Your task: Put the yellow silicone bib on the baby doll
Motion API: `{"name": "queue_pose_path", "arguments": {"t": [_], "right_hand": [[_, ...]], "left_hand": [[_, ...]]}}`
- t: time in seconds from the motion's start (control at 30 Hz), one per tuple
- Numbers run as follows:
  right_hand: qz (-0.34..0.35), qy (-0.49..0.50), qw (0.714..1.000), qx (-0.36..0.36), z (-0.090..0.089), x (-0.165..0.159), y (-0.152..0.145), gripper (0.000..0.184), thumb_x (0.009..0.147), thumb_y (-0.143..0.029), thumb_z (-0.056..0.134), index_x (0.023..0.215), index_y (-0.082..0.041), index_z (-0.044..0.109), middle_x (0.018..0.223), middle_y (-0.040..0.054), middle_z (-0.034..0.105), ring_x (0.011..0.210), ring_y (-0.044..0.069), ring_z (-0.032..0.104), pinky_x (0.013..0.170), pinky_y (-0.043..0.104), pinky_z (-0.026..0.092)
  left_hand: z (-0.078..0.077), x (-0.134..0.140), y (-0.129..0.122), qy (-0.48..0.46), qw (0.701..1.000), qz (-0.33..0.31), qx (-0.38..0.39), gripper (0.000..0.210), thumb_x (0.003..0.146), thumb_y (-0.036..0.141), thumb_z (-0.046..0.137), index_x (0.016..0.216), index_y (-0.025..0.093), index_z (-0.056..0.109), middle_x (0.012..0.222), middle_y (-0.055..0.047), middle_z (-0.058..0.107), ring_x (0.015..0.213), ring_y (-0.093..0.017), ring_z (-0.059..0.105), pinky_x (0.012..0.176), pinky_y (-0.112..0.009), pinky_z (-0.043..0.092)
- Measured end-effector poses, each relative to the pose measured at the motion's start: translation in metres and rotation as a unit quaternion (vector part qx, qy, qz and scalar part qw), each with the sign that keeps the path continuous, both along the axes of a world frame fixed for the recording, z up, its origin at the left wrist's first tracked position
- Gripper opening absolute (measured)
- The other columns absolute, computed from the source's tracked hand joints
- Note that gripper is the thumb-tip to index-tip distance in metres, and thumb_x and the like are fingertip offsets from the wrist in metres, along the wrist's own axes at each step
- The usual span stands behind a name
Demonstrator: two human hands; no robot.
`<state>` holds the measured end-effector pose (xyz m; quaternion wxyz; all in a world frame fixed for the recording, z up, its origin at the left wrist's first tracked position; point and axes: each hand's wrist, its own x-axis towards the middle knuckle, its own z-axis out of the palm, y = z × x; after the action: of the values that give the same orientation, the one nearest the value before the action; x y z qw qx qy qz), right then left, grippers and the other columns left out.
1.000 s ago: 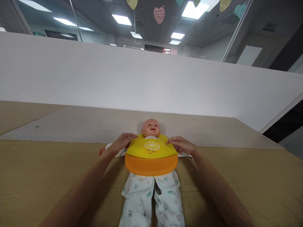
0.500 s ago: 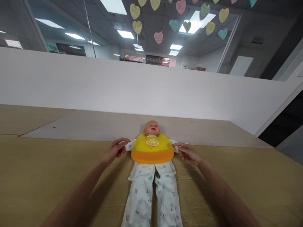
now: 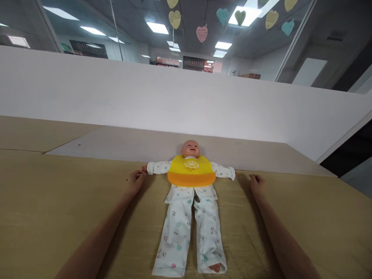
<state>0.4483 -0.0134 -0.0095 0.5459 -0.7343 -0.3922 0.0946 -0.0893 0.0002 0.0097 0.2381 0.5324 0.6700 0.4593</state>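
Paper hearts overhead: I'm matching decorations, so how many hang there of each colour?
Yellow hearts: 4
Teal hearts: 2
Pink heart: 1
Green heart: 1
Total: 8, counting those cut by the top edge.

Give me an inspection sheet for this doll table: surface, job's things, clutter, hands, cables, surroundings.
Surface: tan wooden table, with a paler grey board at its far side.
Job's things: baby doll lying face up, arms spread, in white printed pyjamas; yellow and orange bib across its chest.
Clutter: nothing seen.
Hands: left hand on the table by the doll's sleeve end, holding nothing; right hand on the table just beyond the other sleeve, apart from it, holding nothing.
Cables: nothing seen.
Surroundings: white partition wall behind the table; paper hearts hanging from the ceiling; lit ceiling panels.
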Motion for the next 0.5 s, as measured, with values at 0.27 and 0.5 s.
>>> {"name": "queue_pose_path", "arguments": {"t": [0.27,0.5], "right_hand": [[0.021,-0.017,0.999,-0.026,0.007,-0.01,-0.006,0.034,0.066,-0.049,0.053,0.07,-0.017,0.062,0.058,0.0036,0.059,0.062,0.02,0.054,0.058,0.031,0.04],[0.044,-0.009,0.997,-0.057,0.012,-0.016,-0.006,0.036,0.063,-0.048,0.053,0.072,-0.016,0.065,0.064,0.0051,0.061,0.064,0.02,0.054,0.061,0.032,0.04]], "left_hand": [[0.005,0.005,-0.005,0.028,0.998,-0.017,-0.045,0.022,0.073,0.038,0.057,0.073,0.017,0.063,0.056,0.002,0.052,0.056,-0.013,0.042,0.056,-0.026,0.03],[-0.008,-0.007,0.001,0.006,0.998,-0.032,-0.059,0.026,0.072,0.043,0.058,0.076,0.018,0.063,0.049,0.005,0.039,0.051,-0.013,0.034,0.053,-0.026,0.024]]}}
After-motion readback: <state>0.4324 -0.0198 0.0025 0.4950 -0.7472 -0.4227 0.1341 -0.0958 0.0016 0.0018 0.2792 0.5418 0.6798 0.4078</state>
